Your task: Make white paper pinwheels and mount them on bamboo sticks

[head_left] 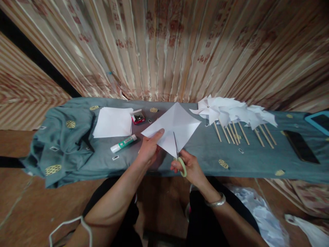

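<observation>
My left hand [151,148] pinches a square sheet of white paper [171,120] at its left side, thumb on top and fingers underneath. The sheet is held above the cloth with one corner toward me, and faint creases cross its middle. My right hand [190,166] has its fingers in the light green handles of a pair of scissors [182,166]. The scissor blades lie along the near corner of the sheet, pointing toward its centre. Whether the lower blade is under the paper cannot be seen.
On the cloth-covered table [154,168] lie a paper stack [113,121], a small red box [138,117] of metal pins and a glue stick [123,143] at left. Several white paper pinwheels [231,111] on sticks, a black phone [301,146] and a blue-edged device [320,121] lie at right.
</observation>
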`<move>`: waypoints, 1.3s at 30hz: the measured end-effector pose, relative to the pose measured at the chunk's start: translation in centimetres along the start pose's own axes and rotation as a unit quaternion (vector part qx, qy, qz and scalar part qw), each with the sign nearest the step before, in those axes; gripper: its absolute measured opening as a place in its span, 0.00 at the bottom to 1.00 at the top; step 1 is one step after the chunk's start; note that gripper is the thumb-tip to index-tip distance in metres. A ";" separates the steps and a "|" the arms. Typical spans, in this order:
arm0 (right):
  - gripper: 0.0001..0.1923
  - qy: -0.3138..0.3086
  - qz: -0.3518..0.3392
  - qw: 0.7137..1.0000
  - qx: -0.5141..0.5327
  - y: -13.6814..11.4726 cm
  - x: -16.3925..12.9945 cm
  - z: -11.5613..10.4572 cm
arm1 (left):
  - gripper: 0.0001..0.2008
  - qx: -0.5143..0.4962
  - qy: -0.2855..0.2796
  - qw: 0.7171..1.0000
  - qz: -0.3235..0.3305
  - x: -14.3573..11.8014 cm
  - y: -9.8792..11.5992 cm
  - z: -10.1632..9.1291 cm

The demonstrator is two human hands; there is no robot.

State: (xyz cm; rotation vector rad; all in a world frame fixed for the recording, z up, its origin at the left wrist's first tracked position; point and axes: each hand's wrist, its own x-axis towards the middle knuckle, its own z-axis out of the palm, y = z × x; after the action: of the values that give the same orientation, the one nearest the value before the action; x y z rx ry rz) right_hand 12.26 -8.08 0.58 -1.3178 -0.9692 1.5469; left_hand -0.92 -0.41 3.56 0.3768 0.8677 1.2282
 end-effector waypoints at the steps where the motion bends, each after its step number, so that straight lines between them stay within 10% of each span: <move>1: 0.24 -0.007 -0.003 1.000 -0.005 0.1 -0.1 -0.1 | 0.17 0.001 0.001 1.000 0.001 0.1 0.0 0.0; 15: 0.27 -0.077 0.056 0.991 -0.097 0.1 -2.2 -4.2 | 0.14 0.011 0.047 0.994 0.097 1.2 3.3 -1.5; 23: 0.26 0.269 -0.138 0.949 -0.090 -2.4 -1.3 -8.0 | 0.12 0.102 0.011 0.994 0.030 0.8 1.6 -2.6; 34: 0.30 0.174 -0.120 0.971 -0.113 -1.9 -0.9 -6.3 | 0.08 0.201 -0.047 0.978 -0.043 -0.1 -0.1 -2.4; 39: 0.27 0.228 -0.128 0.963 -0.059 -1.4 0.0 -5.6 | 0.19 0.106 -0.118 0.985 -0.073 -0.3 0.6 -1.9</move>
State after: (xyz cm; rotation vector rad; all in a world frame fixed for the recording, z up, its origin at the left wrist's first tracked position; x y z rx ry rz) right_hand 18.00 -7.52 1.10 -1.4814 -0.9004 0.9444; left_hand -2.73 -0.91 2.85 0.6069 0.8073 0.9359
